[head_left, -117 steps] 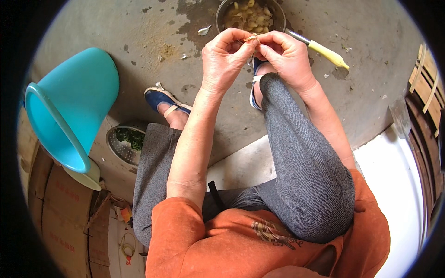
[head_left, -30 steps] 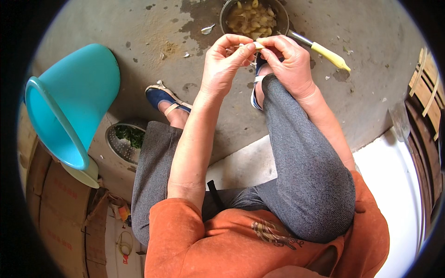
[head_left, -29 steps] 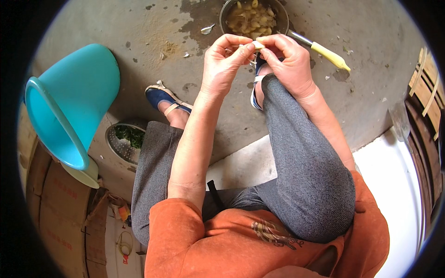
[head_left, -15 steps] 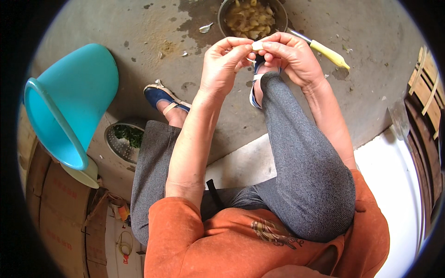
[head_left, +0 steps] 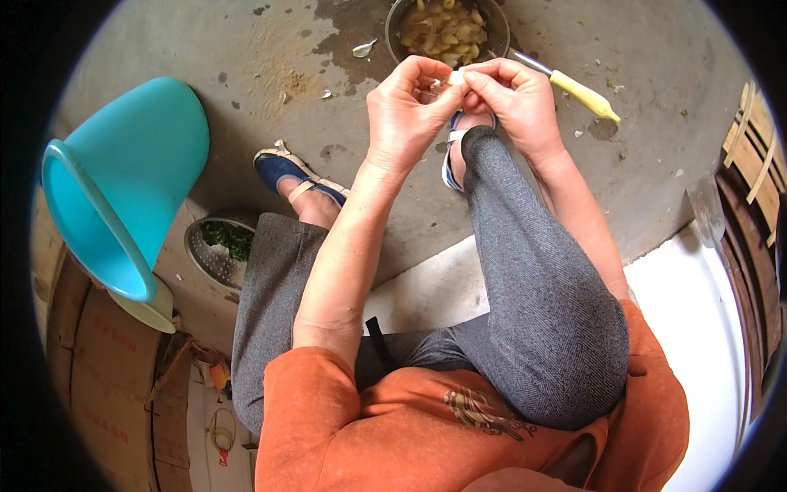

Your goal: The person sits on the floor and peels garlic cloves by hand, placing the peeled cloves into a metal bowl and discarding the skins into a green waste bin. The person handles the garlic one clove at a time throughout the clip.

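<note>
A small pale garlic clove [head_left: 456,78] is pinched between the fingertips of both hands, just in front of the pan. My left hand [head_left: 410,115] is closed on it from the left, thumb pressed towards the clove and fingers curled. From the other side my right hand [head_left: 518,105] grips it between thumb and forefinger. The pan [head_left: 507,37] stands on the floor beyond my hands, with its yellow handle [head_left: 584,96] pointing right. Pale yellowish cloves and skins [head_left: 443,33] lie in brownish liquid inside it. My fingers partly hide the clove.
A tall turquoise bucket [head_left: 156,156] lies tilted at the left. Beside my left leg is a colander [head_left: 205,258] holding green leaves. White peel scraps [head_left: 364,49] are scattered on the wet-stained concrete floor [head_left: 344,16]. Cardboard boxes [head_left: 111,369] stand at lower left.
My left hand has turned slightly and shifted right, its thumb now lower against the right hand's fingers. The clove stays between both hands at nearly the same spot.
</note>
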A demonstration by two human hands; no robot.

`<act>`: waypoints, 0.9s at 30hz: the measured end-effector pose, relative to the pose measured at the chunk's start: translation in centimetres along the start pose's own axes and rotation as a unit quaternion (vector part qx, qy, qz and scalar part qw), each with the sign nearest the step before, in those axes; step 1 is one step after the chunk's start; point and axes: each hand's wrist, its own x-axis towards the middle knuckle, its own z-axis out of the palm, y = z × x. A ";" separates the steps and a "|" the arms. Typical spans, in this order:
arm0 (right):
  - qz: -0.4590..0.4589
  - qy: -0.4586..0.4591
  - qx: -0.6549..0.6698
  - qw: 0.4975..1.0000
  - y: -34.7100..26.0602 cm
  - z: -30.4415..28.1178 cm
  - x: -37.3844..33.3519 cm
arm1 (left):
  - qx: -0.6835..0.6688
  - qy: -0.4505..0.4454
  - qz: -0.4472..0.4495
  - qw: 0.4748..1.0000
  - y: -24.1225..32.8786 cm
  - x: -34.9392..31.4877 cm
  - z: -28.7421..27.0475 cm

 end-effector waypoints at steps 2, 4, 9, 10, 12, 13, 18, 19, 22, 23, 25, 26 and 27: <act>-0.046 0.005 -0.039 0.998 -0.1 0.3 -0.2 | 0.035 -0.004 0.005 0.999 0.0 0.2 -0.1; -0.044 -0.002 -0.063 0.997 -0.1 0.2 -0.2 | 0.051 -0.016 -0.001 0.999 -0.3 0.4 -0.4; 0.006 -0.031 -0.061 0.998 -0.5 -0.4 -0.2 | -0.021 -0.063 -0.052 0.996 -0.8 0.6 -1.0; 0.013 -0.036 -0.058 0.998 -0.8 -0.3 -0.3 | -0.059 -0.067 -0.068 0.994 -0.7 0.6 -1.1; 0.023 -0.042 -0.051 0.998 -1.1 -0.2 -0.3 | -0.135 -0.076 -0.099 0.983 -0.5 0.5 -1.3; 0.026 -0.043 -0.048 0.998 -1.2 -0.2 -0.3 | -0.126 -0.076 -0.100 0.984 -0.4 0.4 -1.3; 0.005 -0.031 -0.112 0.993 -0.9 -0.2 -0.3 | 0.064 -0.085 -0.012 0.994 -0.2 0.5 -1.3; -0.006 -0.029 -0.132 0.991 -0.9 -0.2 -0.4 | 0.056 -0.092 -0.018 0.994 -0.3 0.6 -1.4; -0.007 -0.036 -0.146 0.989 -0.8 -0.3 -0.3 | 0.037 -0.105 -0.034 0.993 -0.4 0.7 -1.5; -0.002 -0.041 -0.143 0.989 -0.8 -0.4 -0.3 | 0.035 -0.105 -0.038 0.993 -0.3 0.6 -1.5; 0.010 -0.045 -0.137 0.989 -0.9 -0.4 -0.3 | 0.001 -0.107 -0.054 0.993 -0.4 0.5 -1.5; 0.016 -0.047 -0.134 0.990 -0.9 -0.5 -0.4 | -0.031 -0.108 -0.066 0.992 -0.5 0.5 -1.5; 0.024 -0.055 -0.111 0.992 -1.1 -0.5 -0.3 | -0.062 -0.108 -0.078 0.989 -0.6 0.5 -1.5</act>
